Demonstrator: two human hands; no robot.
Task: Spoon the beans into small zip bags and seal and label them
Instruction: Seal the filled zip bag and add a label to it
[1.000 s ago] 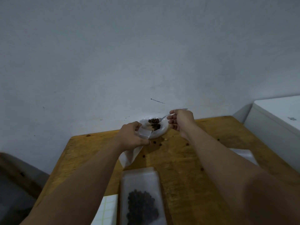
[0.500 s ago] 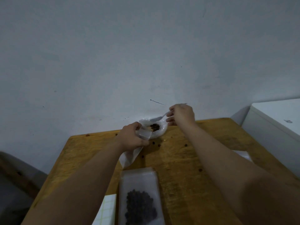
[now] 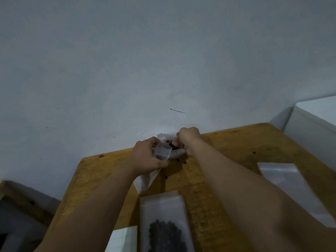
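Wooden table (image 3: 227, 160), pale wall behind. Our left hand (image 3: 148, 156) grips a small clear zip bag (image 3: 145, 180) — thumb and fingers curled round its upper part, holding the mouth up at the bowl's edge. The bag's lower end hangs out below the palm, toward us. Our right hand (image 3: 189, 138) is just beside it, fingers curled tight on a spoon (image 3: 179, 135), of which only a thin pale sliver shows at the knuckles. A dark clump of beans (image 3: 174, 145) lies between the two hands — just under the right fingertips, at the bag's mouth, over a white bowl (image 3: 179, 153). Whether the clump rests on the spoon we cannot tell. Loose beans (image 3: 166, 177) dot the wood near the bowl. Nearer us lie a filled bag (image 3: 163, 215), a label sheet (image 3: 123, 240) on its left, and empty bags (image 3: 291, 188) well to the right.
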